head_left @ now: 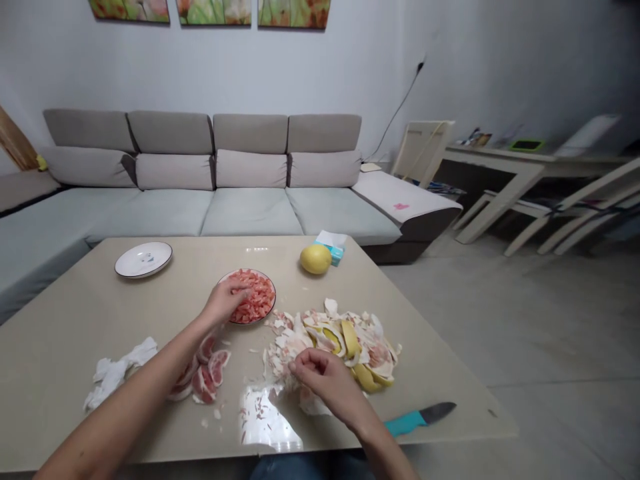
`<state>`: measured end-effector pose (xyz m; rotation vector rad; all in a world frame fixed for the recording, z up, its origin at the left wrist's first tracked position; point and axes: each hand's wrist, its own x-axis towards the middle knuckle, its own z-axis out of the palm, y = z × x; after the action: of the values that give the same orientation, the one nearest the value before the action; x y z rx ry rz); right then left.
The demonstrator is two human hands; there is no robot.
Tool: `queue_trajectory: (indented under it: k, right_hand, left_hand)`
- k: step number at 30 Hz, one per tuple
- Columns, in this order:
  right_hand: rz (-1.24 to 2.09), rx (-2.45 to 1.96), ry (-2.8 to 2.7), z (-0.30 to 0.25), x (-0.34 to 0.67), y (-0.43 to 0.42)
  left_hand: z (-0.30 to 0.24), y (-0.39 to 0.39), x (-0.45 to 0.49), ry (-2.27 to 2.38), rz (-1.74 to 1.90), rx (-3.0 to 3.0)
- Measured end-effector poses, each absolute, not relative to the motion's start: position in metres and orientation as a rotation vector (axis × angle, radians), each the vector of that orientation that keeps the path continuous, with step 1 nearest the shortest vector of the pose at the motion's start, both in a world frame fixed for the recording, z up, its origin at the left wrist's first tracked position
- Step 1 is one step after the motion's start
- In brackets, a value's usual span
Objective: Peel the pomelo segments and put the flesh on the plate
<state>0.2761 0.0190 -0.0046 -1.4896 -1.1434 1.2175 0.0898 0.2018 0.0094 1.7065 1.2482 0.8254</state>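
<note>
Nearest to us, the bare left forearm (135, 393) and right forearm (387, 450) come in over the near edge of the desk (440, 373). We trace the left forearm to the left hand (225, 300), which reaches over the left rim of a dark-edged plate (250, 323) near the middle of the desk. The plate is heaped with pink fruit pulp (256, 305); the left fingers are at the pulp, and we cannot tell whether they are clamped on a piece. The right hand (330, 383) is over the near side of a heap of peel (375, 337), yellow rind mixed with white pith; its fingers are curled, thumb and forefinger together, and anything between them is too small for us to make out. Beside the left forearm, towards the near edge, we record several fruit segments (204, 383) with white skin around pink flesh. On the forearm's other side, by the left edge, is crumpled white tissue (113, 377). Close to the near right corner we find a knife (420, 420), turquoise handle partly behind the right forearm, dark blade pointing to the right edge. By the far right corner we note a whole yellow fruit (315, 259) just in front of a blue tissue packet (336, 253); by the far left corner, a white plate (127, 265) with a small print.
</note>
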Motion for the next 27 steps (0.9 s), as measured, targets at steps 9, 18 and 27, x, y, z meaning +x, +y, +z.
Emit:
queue_trajectory:
  k: [9,18,27]
  right_hand:
    - [1.356,-1.408,-0.981,-0.015,0.291,0.017]
    - [1.62,-0.957,-0.545,-0.012,0.288,0.022]
    - [1.763,-0.776,-0.468,-0.009,0.281,0.023]
  left_hand:
    - [-0.014,0.261,0.089,1.352,0.672,2.073]
    - [-0.014,0.264,0.084,1.375,0.64,2.092]
    - [0.012,0.207,0.085,1.155,0.648,1.931]
